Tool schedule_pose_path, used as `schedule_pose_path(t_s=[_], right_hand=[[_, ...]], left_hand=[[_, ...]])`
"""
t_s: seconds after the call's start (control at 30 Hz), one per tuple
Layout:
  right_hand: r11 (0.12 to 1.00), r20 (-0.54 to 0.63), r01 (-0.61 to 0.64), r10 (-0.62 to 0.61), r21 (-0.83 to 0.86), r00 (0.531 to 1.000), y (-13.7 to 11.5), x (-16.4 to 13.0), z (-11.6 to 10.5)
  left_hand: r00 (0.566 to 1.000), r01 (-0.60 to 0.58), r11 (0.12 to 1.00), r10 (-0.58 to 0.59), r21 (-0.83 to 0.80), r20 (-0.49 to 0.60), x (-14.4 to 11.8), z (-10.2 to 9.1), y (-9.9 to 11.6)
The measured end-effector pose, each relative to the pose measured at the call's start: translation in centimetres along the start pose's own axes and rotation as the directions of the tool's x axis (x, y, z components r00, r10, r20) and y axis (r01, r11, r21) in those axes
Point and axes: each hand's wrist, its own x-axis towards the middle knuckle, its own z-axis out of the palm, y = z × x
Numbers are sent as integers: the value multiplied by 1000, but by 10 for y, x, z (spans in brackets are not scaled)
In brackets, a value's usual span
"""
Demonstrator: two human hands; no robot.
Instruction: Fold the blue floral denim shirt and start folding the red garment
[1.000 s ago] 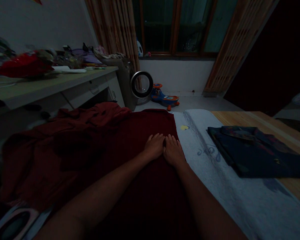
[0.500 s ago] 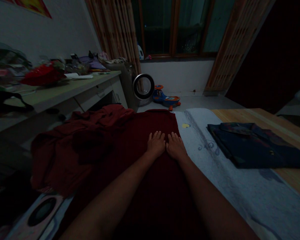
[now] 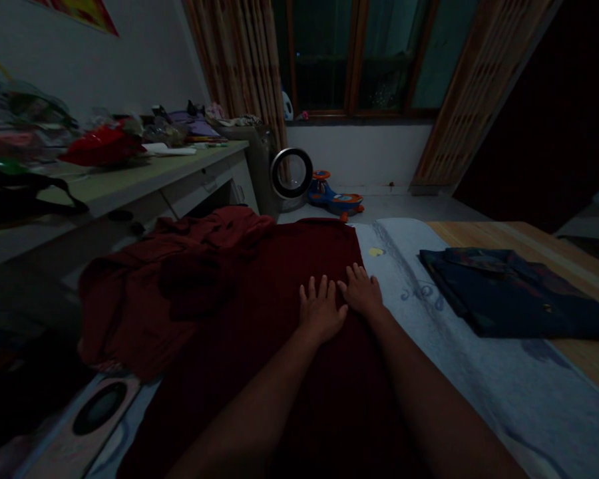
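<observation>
A dark red garment (image 3: 279, 273) lies spread out before me, its far edge near the end of the pale blue cover. My left hand (image 3: 322, 311) rests flat on it with fingers spread. Just beyond and to the right, my right hand (image 3: 362, 291) lies palm down close to the garment's right edge, fingers apart. Neither hand grips anything. Bunched lighter red cloth (image 3: 124, 299) is heaped at the left; a darker fold lies over part of it. To the right sits a folded dark blue garment (image 3: 519, 299) with a patterned collar.
The pale blue cover (image 3: 409, 346) lies over a wooden surface (image 3: 484, 233). A cluttered desk (image 3: 180, 169) runs along the left. Beyond are a front-loading washer with its round door (image 3: 291, 173) open and a blue and orange ride-on toy (image 3: 334, 198).
My left hand has slid nearer to me and spread its fingers. My right hand has moved slightly right, toward the garment's edge. The view has shifted a little.
</observation>
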Motion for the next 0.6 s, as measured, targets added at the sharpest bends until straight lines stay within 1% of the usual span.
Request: schedule_pose_path(t_s=[0.1, 0.3, 0.43, 0.5, 0.6], right_hand=[[1000, 16, 9, -9, -8, 1000, 7, 3, 1], [999, 30, -34, 35, -21, 999, 22, 9, 5], [995, -8, -95, 95, -11, 995, 23, 10, 8], [993, 2, -120, 120, -14, 993, 22, 10, 9], [992, 28, -121, 122, -41, 992, 24, 12, 4]], left_hand=[[1000, 6, 1000, -6, -11, 6, 0, -1, 1], [1000, 15, 999, -14, -49, 3, -2, -3, 2], [1000, 15, 998, -15, -58, 13, -1, -3, 2], [1000, 17, 998, -16, -59, 12, -2, -3, 2], [1000, 11, 998, -12, -69, -12, -2, -3, 2]])
